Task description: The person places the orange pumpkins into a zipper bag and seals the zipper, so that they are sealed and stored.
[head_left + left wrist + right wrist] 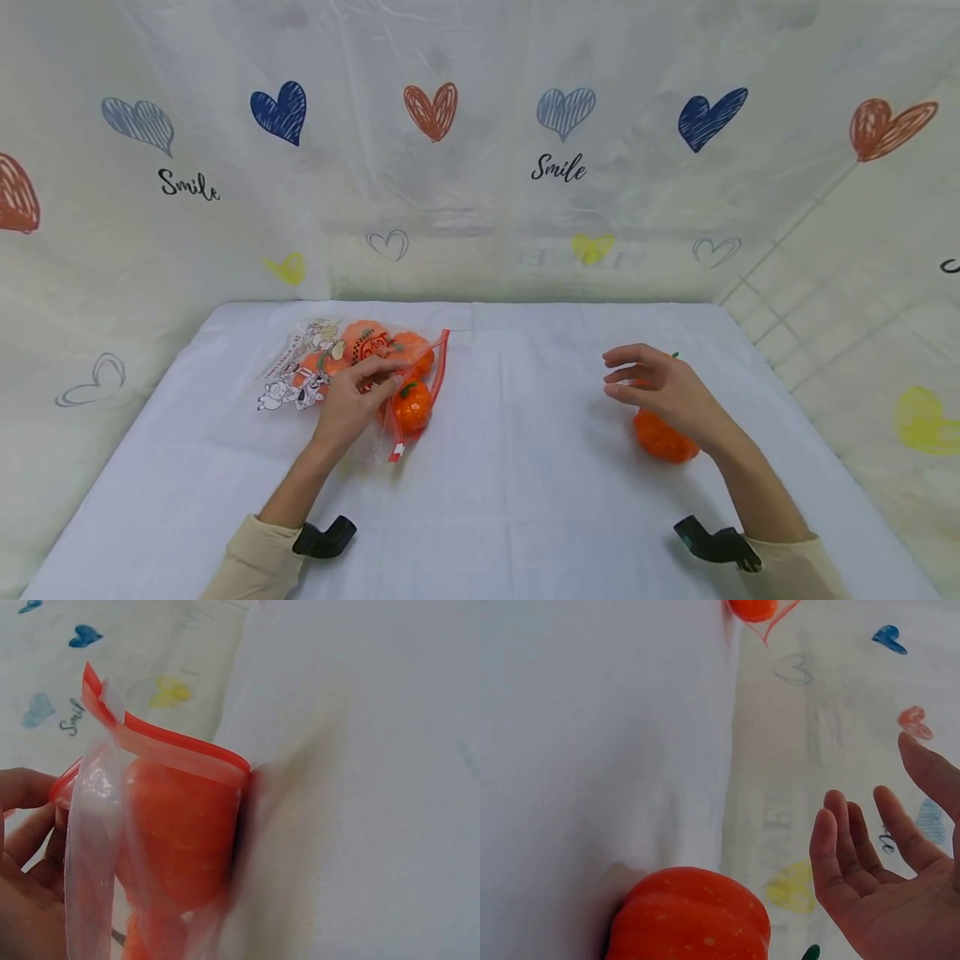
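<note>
On the left of the table lies a clear zip bag (444,354) with a red zip edge and printed cartoon animals, holding several small orange pumpkins (412,407) with green stems. My left hand (358,396) pinches the bag's upper edge between thumb and fingers; the left wrist view shows the bag's mouth (187,754) spread apart, with an orange pumpkin (184,832) just inside. To the right, my right hand (667,387) hovers with loosely bent fingers, holding nothing. Below it sits a loose orange pumpkin (666,437); a green stem behind the hand hints at another, mostly hidden.
A white cloth covers the table (510,500). Behind it hangs a pale curtain (487,192) printed with hearts and the word "Smile". Each wrist carries a black camera mount (326,537).
</note>
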`<action>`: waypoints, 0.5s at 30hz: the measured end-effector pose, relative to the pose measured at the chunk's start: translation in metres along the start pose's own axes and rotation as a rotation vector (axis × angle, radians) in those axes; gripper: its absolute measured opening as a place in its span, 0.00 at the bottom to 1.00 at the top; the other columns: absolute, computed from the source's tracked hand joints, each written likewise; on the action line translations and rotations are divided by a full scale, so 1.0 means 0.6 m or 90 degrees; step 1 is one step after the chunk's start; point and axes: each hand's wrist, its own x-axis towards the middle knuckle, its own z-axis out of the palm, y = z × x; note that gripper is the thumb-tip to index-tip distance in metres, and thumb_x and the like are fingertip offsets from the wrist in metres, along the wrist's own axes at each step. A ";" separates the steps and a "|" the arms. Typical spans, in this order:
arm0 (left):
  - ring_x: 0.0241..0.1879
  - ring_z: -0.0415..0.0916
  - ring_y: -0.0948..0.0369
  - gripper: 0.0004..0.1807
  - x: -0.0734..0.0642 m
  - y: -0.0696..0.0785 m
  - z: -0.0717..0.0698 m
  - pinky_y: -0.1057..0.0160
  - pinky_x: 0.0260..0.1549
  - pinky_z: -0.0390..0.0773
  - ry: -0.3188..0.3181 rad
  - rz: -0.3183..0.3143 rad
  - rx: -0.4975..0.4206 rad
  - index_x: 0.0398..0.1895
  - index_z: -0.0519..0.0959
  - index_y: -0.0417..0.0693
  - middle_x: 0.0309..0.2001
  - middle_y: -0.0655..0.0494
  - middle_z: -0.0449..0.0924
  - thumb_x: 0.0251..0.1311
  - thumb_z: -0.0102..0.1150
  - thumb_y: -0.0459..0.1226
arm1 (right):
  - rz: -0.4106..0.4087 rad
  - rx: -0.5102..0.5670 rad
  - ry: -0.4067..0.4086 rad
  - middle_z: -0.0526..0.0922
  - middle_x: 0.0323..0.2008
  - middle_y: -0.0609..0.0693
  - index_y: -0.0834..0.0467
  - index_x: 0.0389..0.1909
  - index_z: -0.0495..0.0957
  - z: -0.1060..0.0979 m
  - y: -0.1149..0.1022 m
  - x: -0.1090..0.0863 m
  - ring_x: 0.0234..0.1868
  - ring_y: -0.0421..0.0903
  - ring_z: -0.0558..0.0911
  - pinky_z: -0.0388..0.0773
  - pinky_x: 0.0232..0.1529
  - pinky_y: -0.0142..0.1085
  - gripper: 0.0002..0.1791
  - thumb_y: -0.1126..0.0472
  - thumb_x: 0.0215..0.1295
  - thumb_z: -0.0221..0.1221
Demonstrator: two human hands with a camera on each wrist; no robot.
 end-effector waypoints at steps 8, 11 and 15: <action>0.45 0.74 0.54 0.12 0.001 0.000 0.001 0.73 0.39 0.77 0.003 -0.007 0.000 0.54 0.87 0.51 0.49 0.50 0.84 0.70 0.64 0.38 | 0.006 -0.016 0.008 0.82 0.60 0.47 0.46 0.64 0.76 -0.024 0.016 -0.014 0.55 0.33 0.84 0.84 0.49 0.30 0.23 0.46 0.71 0.65; 0.46 0.74 0.54 0.12 0.001 0.000 0.000 0.73 0.39 0.77 0.002 -0.008 0.001 0.54 0.87 0.51 0.50 0.50 0.84 0.70 0.64 0.38 | 0.016 -0.031 0.012 0.82 0.61 0.49 0.45 0.64 0.76 -0.033 0.024 -0.019 0.58 0.37 0.84 0.83 0.50 0.28 0.24 0.45 0.71 0.65; 0.48 0.74 0.54 0.13 0.001 -0.001 -0.001 0.73 0.41 0.77 -0.003 -0.011 0.002 0.54 0.87 0.52 0.52 0.50 0.84 0.70 0.63 0.38 | 0.023 -0.044 0.017 0.82 0.62 0.56 0.48 0.65 0.76 -0.041 0.035 -0.027 0.61 0.44 0.83 0.82 0.51 0.26 0.25 0.46 0.71 0.65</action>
